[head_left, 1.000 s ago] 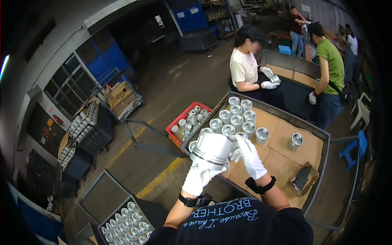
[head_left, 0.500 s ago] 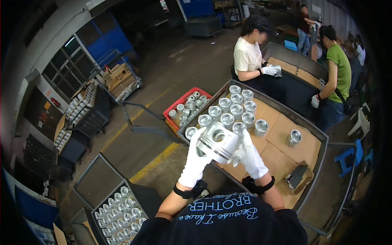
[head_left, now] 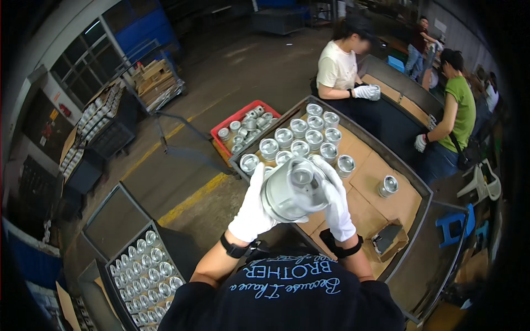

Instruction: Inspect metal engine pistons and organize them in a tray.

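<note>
A large silver metal piston point(head_left: 292, 190) is held up above the near edge of a cardboard-lined metal bin. Its round, dished end faces up towards me, slightly blurred. My left hand point(head_left: 251, 207), in a white glove, is closed round its left side. On the opposite side my right hand point(head_left: 335, 201), gloved likewise, grips it with the fingers along the rim. Several similar pistons point(head_left: 299, 128) stand upright in rows on the cardboard point(head_left: 361, 157) behind it. One more piston point(head_left: 388, 186) stands apart at the right.
Left of the bin sits a red crate point(head_left: 216, 132) of jumbled pistons. A small open carton point(head_left: 391, 240) lies in the bin's near right corner. At lower left, another bin point(head_left: 144, 276) holds rows of pistons. Two co-workers point(head_left: 338, 69) stand at a dark bin beyond; blue stools point(head_left: 454, 227) are at right.
The piston has been turned between my hands: its side with the pin hole and ring grooves faced me before, and now its round end does. My view has shifted slightly.
</note>
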